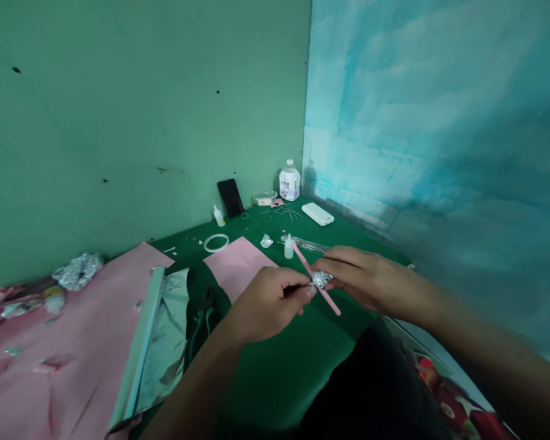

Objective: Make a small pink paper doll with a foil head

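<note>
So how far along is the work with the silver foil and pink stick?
Seemingly done: the small silver foil lump is already crumpled. In hand: the left hand and right hand hold it at the thin pink stick; whether it's fixed is unclear. Possibly left: a loose crumpled foil piece and thin silver wires lie unheld.

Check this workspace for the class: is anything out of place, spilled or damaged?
The left side looks untidy: crumpled foil and small scraps lie strewn on the large, creased pink sheet. The green wall has odd dark spots, possibly holes. No spill is visible.
</note>
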